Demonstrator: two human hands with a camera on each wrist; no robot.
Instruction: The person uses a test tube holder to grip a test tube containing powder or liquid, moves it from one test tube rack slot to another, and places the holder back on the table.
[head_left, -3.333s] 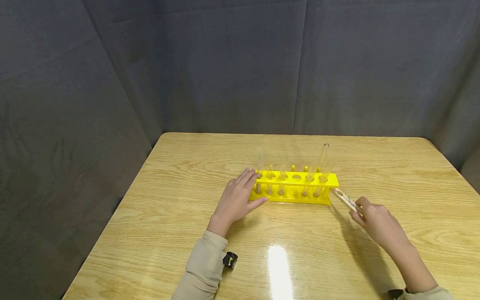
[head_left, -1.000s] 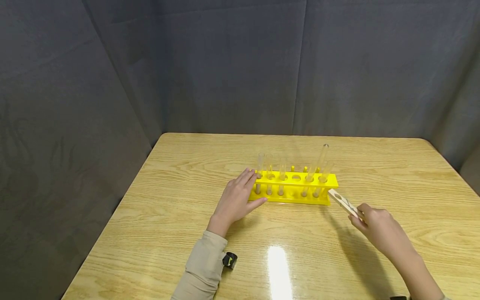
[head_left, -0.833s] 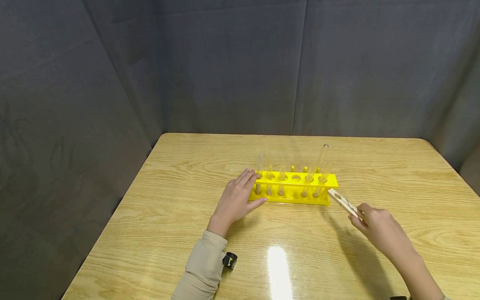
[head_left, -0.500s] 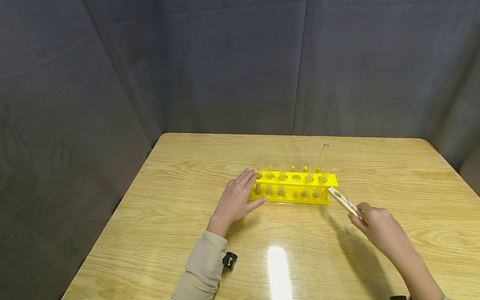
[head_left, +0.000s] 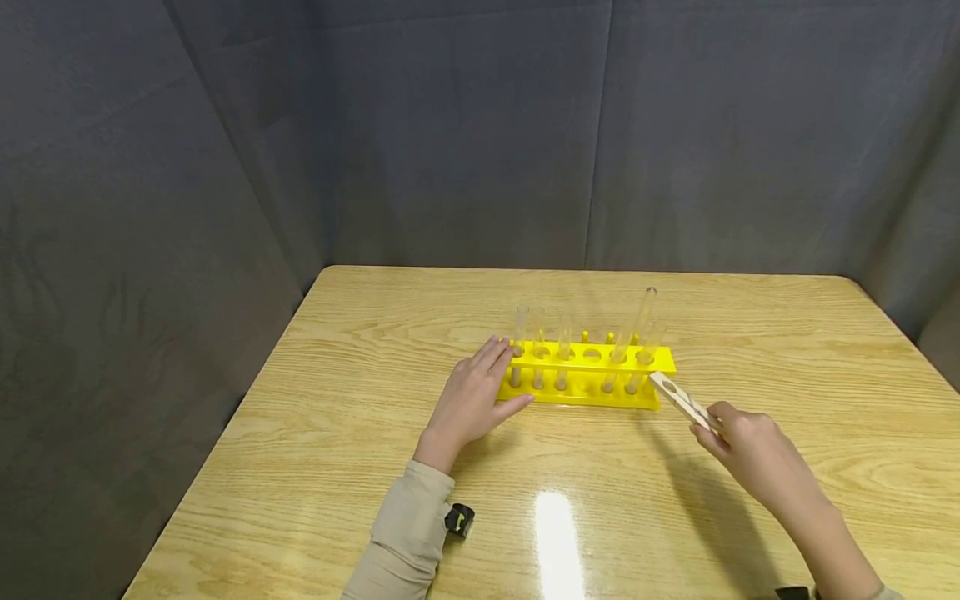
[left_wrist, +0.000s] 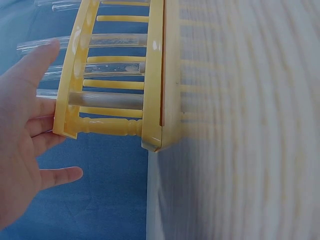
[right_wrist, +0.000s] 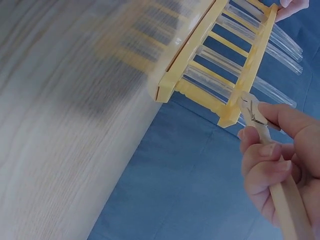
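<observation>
A yellow test tube rack (head_left: 585,365) stands on the table with several clear glass test tubes in it. My left hand (head_left: 471,400) rests against the rack's left end, fingers at the top plate's corner and thumb stretched along the front. In the left wrist view, the spread left hand (left_wrist: 17,125) touches the plate's edge. My right hand (head_left: 761,458) holds a wooden test tube clamp (head_left: 682,402) that slants up to the rack's right end. Seen from the right wrist, the right hand (right_wrist: 262,162) wraps the clamp near its metal spring, its tip overlapping the top plate's end.
One taller tube (head_left: 642,315) leans out above the others on the right of the rack. The fourth hole from the left has no tube. Yellow pegs (head_left: 611,337) rise behind. The wooden table (head_left: 300,467) ends before grey curtains (head_left: 465,150).
The right hand has shifted slightly left and up, bringing the clamp's tip further in over the rack's right end. The left hand and the rack stay nearly where they were.
</observation>
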